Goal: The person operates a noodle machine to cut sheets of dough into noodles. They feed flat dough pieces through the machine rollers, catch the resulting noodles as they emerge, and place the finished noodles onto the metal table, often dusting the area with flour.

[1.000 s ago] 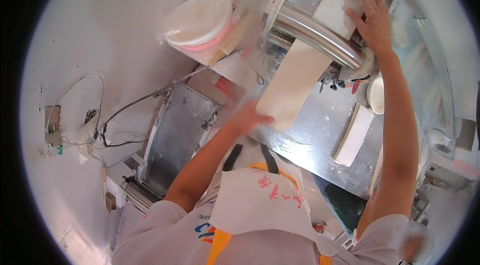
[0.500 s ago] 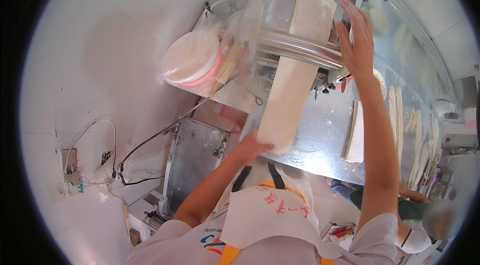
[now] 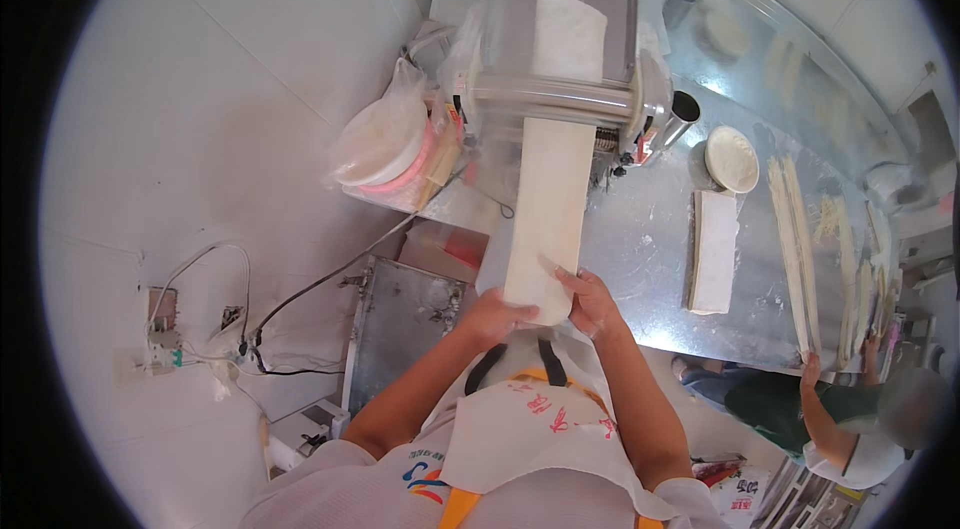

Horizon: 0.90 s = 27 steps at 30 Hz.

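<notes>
- Gripping the near end of a long, flat, cream-coloured dough sheet from both sides, two bare hands meet just in front of the white apron.
- The left hand is nearly closed on the sheet's left edge, thumb laid on top; its fingers under the dough are mostly hidden.
- The right hand is partly curled at the right edge, thumb over the dough; how far its fingers reach beneath, I cannot tell.
- From the hands, the sheet runs away to a shiny, horizontal metal roller, with more dough showing beyond it on a flat grey tray.
- Right of the sheet, on a silvery metal table, lies a pale rectangular slab, just nearer than a round cream-coloured bowl.
- Farther right lie long, thin, pale dough strips, a co-worker's hand at their near end.
- Left of the roller sits a round white-and-pink tub draped in clear plastic.
</notes>
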Tool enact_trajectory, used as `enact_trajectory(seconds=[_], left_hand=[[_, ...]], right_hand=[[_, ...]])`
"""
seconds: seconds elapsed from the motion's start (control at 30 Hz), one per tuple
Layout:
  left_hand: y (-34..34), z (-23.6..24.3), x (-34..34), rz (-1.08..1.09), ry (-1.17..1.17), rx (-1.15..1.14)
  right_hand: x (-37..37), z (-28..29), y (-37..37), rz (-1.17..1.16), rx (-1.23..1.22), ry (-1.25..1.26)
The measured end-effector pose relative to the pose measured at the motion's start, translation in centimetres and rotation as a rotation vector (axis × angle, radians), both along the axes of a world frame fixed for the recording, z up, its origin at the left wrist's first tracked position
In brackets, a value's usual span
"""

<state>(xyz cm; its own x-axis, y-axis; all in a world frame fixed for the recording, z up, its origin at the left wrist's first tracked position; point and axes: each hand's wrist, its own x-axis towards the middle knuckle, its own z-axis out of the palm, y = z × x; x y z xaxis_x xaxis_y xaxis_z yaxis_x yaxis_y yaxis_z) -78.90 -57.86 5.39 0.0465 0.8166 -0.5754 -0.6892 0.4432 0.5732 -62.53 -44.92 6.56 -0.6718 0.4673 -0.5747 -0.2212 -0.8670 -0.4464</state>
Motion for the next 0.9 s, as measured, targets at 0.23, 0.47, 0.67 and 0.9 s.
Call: enact_trajectory(seconds=[0.23, 0.47, 0.67, 0.9], left_hand=[[-1.7, 2.9, 3.2, -0.094, 0.084, -0.088], [-0.6, 1.6, -0.7, -0.252, 0.308, -0.111], [8.6, -0.7, -4.2, -0.107, 0.23, 0.196], [16.3, -1.3, -8.1, -0.015, 0.003, 0.261]], right_hand=[[2.7, -2.8, -2.3, 0.096, 0.048, 0.004], [4.7, -2.5, -3.0, 0.086, 0.13, -0.054], [5.2, -1.7, -4.4, 0.091, 0.146, -0.067], [4.9, -1.1, -6.1, 0.125, 0.131, -0.163]])
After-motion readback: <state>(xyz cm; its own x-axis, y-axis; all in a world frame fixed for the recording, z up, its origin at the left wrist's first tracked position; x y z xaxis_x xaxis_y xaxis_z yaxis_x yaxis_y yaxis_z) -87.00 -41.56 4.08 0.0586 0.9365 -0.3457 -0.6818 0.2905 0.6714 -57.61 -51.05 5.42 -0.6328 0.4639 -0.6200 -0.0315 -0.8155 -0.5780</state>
